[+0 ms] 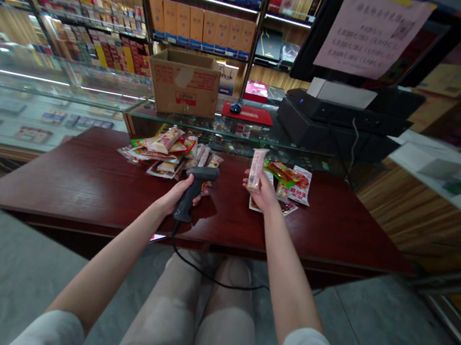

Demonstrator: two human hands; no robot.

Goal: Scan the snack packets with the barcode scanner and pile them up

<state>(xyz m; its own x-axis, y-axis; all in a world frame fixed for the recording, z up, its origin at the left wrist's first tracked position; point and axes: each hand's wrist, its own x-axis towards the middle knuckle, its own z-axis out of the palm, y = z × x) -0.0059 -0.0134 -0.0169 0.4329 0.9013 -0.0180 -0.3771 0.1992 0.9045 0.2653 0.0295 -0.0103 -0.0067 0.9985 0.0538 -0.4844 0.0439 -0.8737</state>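
My left hand (pixel 177 194) is wrapped round the grip of a black barcode scanner (pixel 187 198), its head facing right and a cable (pixel 216 281) trailing from the grip's base over the table edge. In my right hand (pixel 263 191) a pale, wrapped snack bar (pixel 256 168) stands upright, held between thumb and fingers. Behind the scanner lies a heap of packaged snacks (pixel 162 148) in mixed colours. Beside and partly behind my right hand is a smaller group of snack packets, among them a white and red packet (pixel 301 185) and a green and orange packet (pixel 282 173).
A dark red wooden table (pixel 77 188) spans the front. Behind it stands a glass counter with a cardboard box (pixel 185 85) and a red flat item (pixel 248 113). At the right are a monitor with a paper sign (pixel 373 31) and a black cash drawer (pixel 330 131). Stocked shelves line the back.
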